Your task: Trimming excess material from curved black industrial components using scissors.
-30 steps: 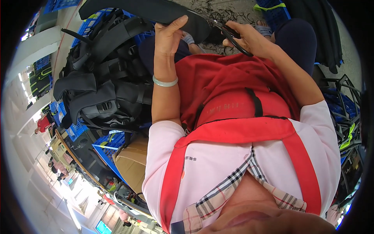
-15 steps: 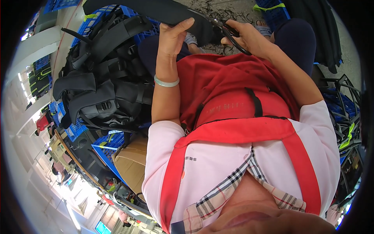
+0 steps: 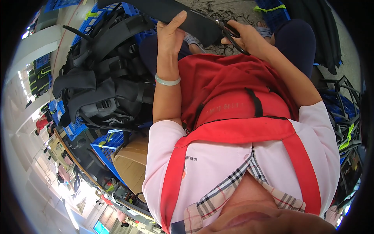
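Lettering (image 3: pixel 224 108) on apron (image 3: pixel 237 84) and shirt (image 3: pixel 218 163)

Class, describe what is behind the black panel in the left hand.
Beyond the black panel, floor, dark scraps and part of a sandalled foot show; whatever it covers is hidden.

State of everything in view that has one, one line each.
Left hand: gripping the black piece
Right hand: holding scissors by the handles
Scissors: at the black piece's edge; blade opening unclear
Black piece: held up, flat-looking
Bracelet: worn, left wrist
Red apron: worn, wrinkled
Black strapped items: heaped
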